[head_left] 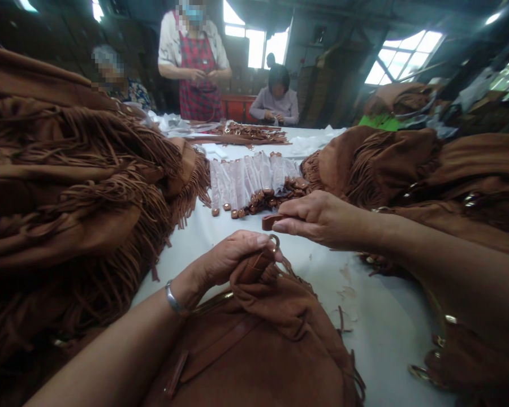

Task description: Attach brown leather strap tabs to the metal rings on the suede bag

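A brown suede bag (258,345) lies in front of me on the white table (385,316). My left hand (233,257) grips the bag's upper corner at its strap tab, where a metal ring (275,242) sticks up by my thumb. Just above the ring, my right hand (318,217) pinches the end of a brown leather strap (271,220) between thumb and fingers. A silver bracelet is on my left wrist.
Piles of fringed brown suede bags rise at the left (68,198) and right (449,181). A row of plastic-wrapped straps (250,181) lies beyond my hands. More straps (246,133) lie farther back. Three other people stand or sit at the table's far end.
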